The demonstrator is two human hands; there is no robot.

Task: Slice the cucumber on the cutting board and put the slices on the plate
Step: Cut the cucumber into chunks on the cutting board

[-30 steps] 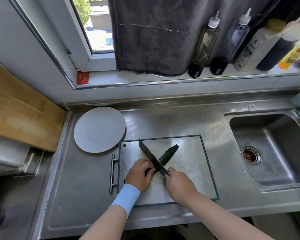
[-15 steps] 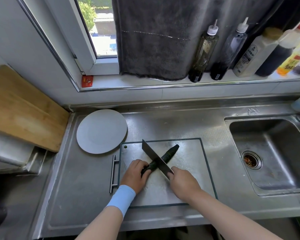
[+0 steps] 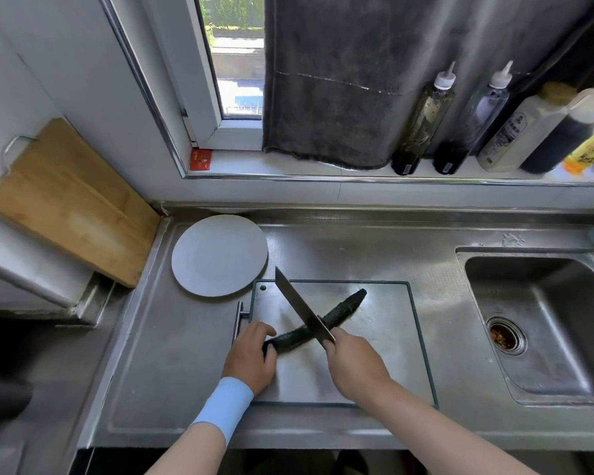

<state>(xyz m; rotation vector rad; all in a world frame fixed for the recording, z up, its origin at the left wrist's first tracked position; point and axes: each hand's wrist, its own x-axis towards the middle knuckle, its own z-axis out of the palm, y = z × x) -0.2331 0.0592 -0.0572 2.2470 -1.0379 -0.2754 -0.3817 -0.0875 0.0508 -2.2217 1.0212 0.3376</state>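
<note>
Gripped the uncut dark-green curved cucumber (image 3: 344,308) by its near end on the rectangular steel cutting board (image 3: 374,358) with the left hand (image 3: 251,359), clasped the broad steel knife (image 3: 297,305) across it in the right hand (image 3: 354,366), no slice yet on the round grey plate (image 3: 216,255).

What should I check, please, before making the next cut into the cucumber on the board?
1. The cucumber lies flat on the cutting board: ok.
2. The left hand grips the cucumber's near end: ok.
3. The left hand sits apart from the knife, which crosses the cucumber's middle: ok.
4. The right hand grips the knife handle: ok.
5. The blade edge touches the cucumber's skin: cannot tell.
6. The plate sits beside the board, with no slices on it: ok.
</note>
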